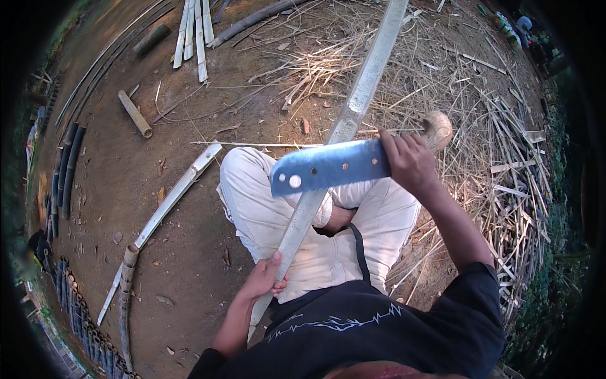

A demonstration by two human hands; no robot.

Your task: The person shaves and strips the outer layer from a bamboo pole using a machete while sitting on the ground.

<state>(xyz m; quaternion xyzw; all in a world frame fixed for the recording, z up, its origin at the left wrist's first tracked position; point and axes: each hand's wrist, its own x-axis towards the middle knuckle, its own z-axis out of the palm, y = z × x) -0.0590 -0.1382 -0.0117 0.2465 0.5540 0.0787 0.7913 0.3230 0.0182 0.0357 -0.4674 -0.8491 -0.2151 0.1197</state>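
A long split bamboo strip (366,85) slants across my lap, its pale inner face upward. My left hand (264,278) is closed around its near part, thumb on top. In my right hand (410,161) is a broad machete (331,169) with a blue-grey blade and several holes or rivets. Those fingers wrap the blade's handle end; the curved wooden handle (438,129) sticks out beyond them. The blade lies crosswise over the strip, pointing left; whether it touches the strip I cannot tell. My legs (249,189), in pale trousers, are folded under both.
Another split bamboo length (167,211) lies at the left beside a bamboo pole (126,284). A short bamboo piece (135,114) and several split strips (189,31) are farther off. Shavings (467,145) and a heap of slats (511,234) cover the right side. Dark poles (72,167) line the left edge.
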